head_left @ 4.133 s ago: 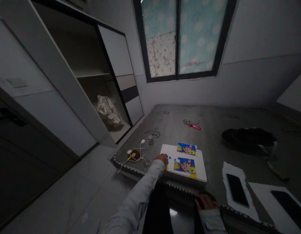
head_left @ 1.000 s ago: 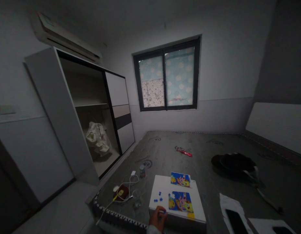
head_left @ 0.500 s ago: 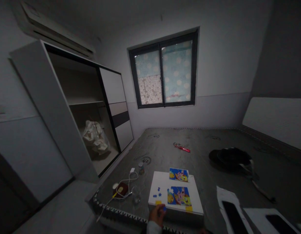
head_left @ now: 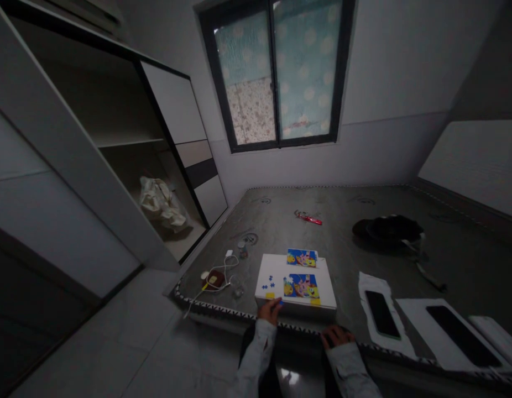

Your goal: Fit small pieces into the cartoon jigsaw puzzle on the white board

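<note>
A white board (head_left: 272, 270) lies near the front edge of a bare grey mattress (head_left: 343, 232). On it sit a partly built cartoon jigsaw (head_left: 299, 286), a printed reference picture (head_left: 302, 257) and a few loose blue pieces (head_left: 265, 286). My left hand (head_left: 270, 310) is at the board's front edge, fingers pinched on a small blue puzzle piece (head_left: 280, 303). My right hand (head_left: 336, 335) rests curled on the mattress edge below the board; what it holds, if anything, is hidden.
Left of the board lie a charger with white cable (head_left: 215, 278) and a small jar (head_left: 241, 247). A red object (head_left: 308, 218) and dark clothing (head_left: 388, 229) lie farther back. A phone (head_left: 380, 314) on paper is at the right. An open wardrobe (head_left: 115, 143) stands left.
The view tilted downward, so both sleeves and my right hand came into sight. My left hand stays at the board's front edge with the blue piece.
</note>
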The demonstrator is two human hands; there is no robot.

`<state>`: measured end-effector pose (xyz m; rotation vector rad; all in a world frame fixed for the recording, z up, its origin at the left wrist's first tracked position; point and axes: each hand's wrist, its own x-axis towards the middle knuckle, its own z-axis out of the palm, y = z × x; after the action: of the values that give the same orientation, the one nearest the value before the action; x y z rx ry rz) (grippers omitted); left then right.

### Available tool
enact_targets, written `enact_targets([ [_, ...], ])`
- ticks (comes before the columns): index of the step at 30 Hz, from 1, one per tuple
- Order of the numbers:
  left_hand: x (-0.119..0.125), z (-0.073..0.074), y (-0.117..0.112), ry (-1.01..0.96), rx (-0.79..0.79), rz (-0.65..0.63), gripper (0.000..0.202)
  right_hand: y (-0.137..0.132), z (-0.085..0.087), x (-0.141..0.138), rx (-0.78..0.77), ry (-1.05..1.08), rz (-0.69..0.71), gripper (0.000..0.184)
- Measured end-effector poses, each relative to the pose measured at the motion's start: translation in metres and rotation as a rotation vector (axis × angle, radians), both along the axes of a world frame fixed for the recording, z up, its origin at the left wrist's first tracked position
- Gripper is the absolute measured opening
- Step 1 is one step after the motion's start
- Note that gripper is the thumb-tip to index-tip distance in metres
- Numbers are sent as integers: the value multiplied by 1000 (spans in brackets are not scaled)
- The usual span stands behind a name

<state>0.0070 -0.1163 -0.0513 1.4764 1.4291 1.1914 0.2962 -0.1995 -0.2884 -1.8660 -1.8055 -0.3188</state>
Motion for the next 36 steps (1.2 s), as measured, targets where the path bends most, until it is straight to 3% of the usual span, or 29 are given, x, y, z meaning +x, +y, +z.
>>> enact_targets([
  [7,3,-3,-2,-19,36,-14,31,-6,5,5,-24,34,24,33],
  [27,7,18,-10,-44,84,-21,43,-10,21,2,-27,57,34,31],
  [36,7,14,-6,-41,48,-8,39,-10,21,4,-28,48,58,31],
])
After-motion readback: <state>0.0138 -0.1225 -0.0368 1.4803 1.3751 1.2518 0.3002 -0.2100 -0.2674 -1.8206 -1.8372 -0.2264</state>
